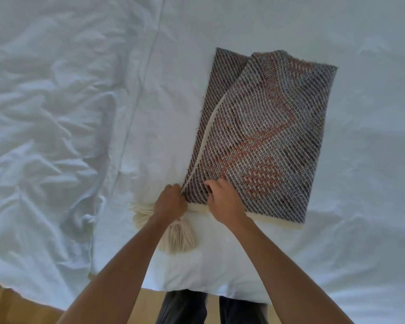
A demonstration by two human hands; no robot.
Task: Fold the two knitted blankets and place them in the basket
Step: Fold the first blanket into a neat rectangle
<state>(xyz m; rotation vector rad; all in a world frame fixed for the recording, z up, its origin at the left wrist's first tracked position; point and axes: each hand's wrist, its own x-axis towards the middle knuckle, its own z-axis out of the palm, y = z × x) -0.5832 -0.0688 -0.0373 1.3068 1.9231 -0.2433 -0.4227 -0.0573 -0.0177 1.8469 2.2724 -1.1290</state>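
Observation:
A knitted blanket (267, 127) with grey, dark and orange diagonal stripes lies folded into a long rectangle on the white bed. Its top layer overlaps at a slant, edged with a cream border. Cream tassels (180, 237) hang from its near left corner. My left hand (171, 203) pinches that near left corner. My right hand (222, 199) grips the near edge just to the right of it, fingers curled into the fabric. Only one blanket is in view, and no basket shows.
The white bedsheet (360, 160) covers nearly the whole view, with a rumpled duvet (45, 125) on the left. The bed's near edge runs along the bottom, above a wooden floor (14, 309) and my dark trouser legs (185, 309).

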